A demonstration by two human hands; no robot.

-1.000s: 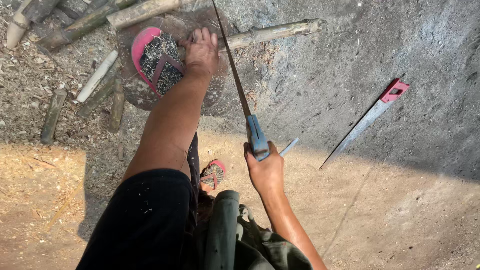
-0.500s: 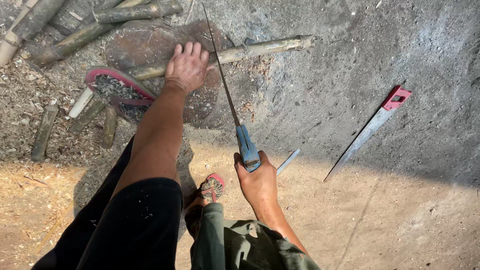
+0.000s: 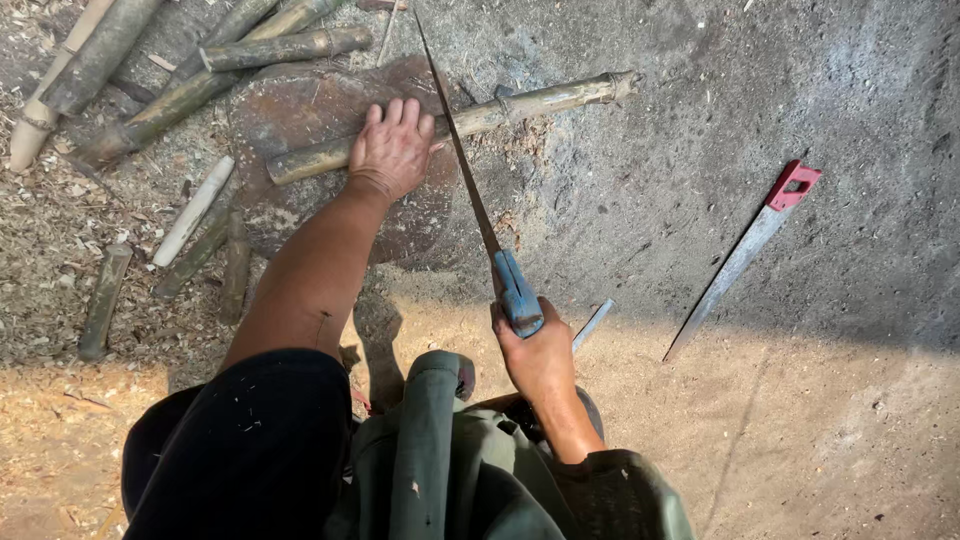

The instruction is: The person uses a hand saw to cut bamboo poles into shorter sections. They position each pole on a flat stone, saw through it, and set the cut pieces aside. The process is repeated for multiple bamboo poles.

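We press our left hand (image 3: 392, 148) flat on the long greenish bamboo pole (image 3: 470, 118) over the rusty round plate (image 3: 300, 110); right hand (image 3: 540, 362) fingers clench the blue-handled saw (image 3: 480, 205), which should stroke squarely beside that hand.

A long greenish bamboo pole (image 3: 520, 105) is pinned on a flat brown slab (image 3: 300, 110) by the left hand (image 3: 392, 148). A blue-handled handsaw (image 3: 478, 200) is gripped by the right hand (image 3: 540, 355), blade across the pole. A red-handled saw (image 3: 745, 255) is seen lying well apart.
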